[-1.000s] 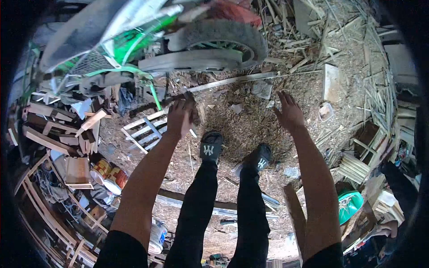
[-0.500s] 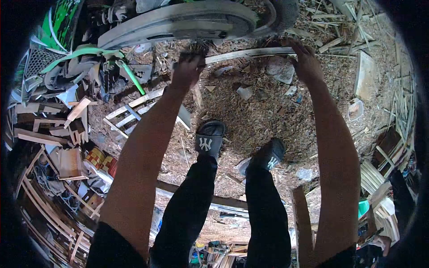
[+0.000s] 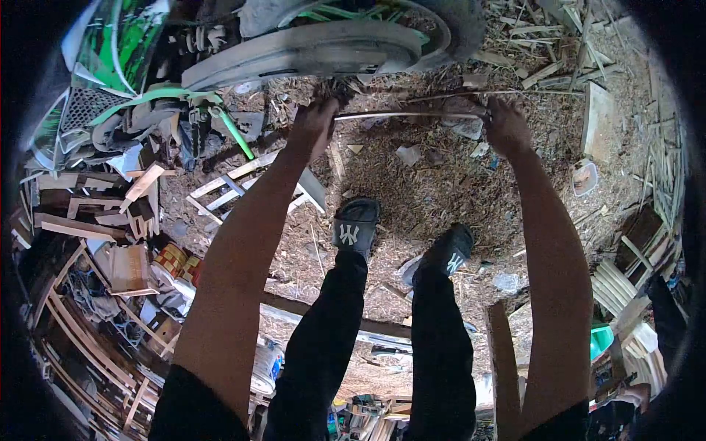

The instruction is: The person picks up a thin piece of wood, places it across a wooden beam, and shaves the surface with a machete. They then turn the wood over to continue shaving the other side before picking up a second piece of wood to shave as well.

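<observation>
Two hands are on one long wooden strip [image 3: 408,115]; it lies level, side to side, in front of your feet, and you hold it up off the ground; its long way runs from one hand to the other. Biggest thing near you is the green motorbike [image 3: 147,81] with its dusty grey tyre [image 3: 309,48], just past the strip; the ground [image 3: 412,184] under you is rough with brown wood chips and shavings; a small slatted wooden frame [image 3: 235,184] lies flat by your left arm. Your left hand [image 3: 312,128] is closed around the strip's left end; your right hand [image 3: 506,125] is closed around its right end; both are about as near to it as each other. That strip is thin, pale and straight; your black slippers [image 3: 357,228] stand well below it.
</observation>
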`<state>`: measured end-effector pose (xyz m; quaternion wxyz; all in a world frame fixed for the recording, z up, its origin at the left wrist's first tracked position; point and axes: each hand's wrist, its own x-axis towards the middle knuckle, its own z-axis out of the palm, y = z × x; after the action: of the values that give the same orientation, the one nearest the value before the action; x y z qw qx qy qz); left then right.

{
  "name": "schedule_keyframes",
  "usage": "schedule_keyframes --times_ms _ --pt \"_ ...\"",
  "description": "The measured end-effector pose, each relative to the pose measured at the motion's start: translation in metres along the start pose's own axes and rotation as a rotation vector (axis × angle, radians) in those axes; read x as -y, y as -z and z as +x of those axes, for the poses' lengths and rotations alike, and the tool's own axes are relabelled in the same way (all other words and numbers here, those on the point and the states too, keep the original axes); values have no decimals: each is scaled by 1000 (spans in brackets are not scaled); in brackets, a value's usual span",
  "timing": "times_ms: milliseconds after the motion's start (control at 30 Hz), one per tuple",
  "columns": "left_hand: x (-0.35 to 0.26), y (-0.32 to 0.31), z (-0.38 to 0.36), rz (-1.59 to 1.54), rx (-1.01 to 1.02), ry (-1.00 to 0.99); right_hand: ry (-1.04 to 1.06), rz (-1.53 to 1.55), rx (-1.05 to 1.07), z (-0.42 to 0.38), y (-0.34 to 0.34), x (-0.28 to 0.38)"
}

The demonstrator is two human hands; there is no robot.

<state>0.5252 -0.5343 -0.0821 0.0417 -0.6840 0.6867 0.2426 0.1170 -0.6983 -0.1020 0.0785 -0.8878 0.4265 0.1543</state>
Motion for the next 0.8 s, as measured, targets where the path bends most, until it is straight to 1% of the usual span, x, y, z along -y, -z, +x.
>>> schedule_keyframes --times_ms 67,100,133,200,233,267,300,333,367,400,467,500,533,600,633,667,733,767,800 --pt "3 0 -6 -70 -27 -70 -98 275 175 -10 16 -5" --pt "-1 7 -10 -41 -47 -86 -119 362 345 -6 38 -7" --pt "-4 13 -12 -42 -56 -89 -122 355 339 -11 47 -10" --pt "-6 24 -19 -3 -83 -84 4 304 259 -28 68 -8" --pt "-9 29 -21 -70 -206 -118 31 285 273 -32 82 -7" --pt "-7 38 -22 -66 -211 -123 27 285 266 -37 91 -6" --pt "-16 63 -22 -146 -40 -70 33 372 265 -43 95 -7" --pt "-28 88 -22 -225 129 -18 37 457 260 -47 114 -7" --pt "-44 111 -31 -278 36 11 -18 451 362 -52 134 -6" --pt "-48 124 -34 -272 26 1 -23 449 348 -59 151 -6" --pt "-53 147 -43 -365 -67 -92 -187 542 420 -75 185 -4" --pt "-76 190 -46 -340 70 19 -169 577 470 -79 220 -4" --pt "-82 206 -51 -333 61 9 -175 577 456 -88 238 -7" --pt "-96 236 -61 -384 -17 -79 -268 533 405 -105 265 -10" --pt "-108 254 -67 -433 17 -77 -239 510 268 -116 274 -10" --pt "-117 275 -73 -372 17 -75 -248 506 249 -129 287 -19" --pt "-132 307 -85 -374 84 -54 -218 605 252 -156 334 -23" --pt "-140 324 -94 -367 82 -62 -165 618 100 -171 331 -29" --pt "-150 344 -103 -342 61 -45 -167 618 88 -182 357 -32"
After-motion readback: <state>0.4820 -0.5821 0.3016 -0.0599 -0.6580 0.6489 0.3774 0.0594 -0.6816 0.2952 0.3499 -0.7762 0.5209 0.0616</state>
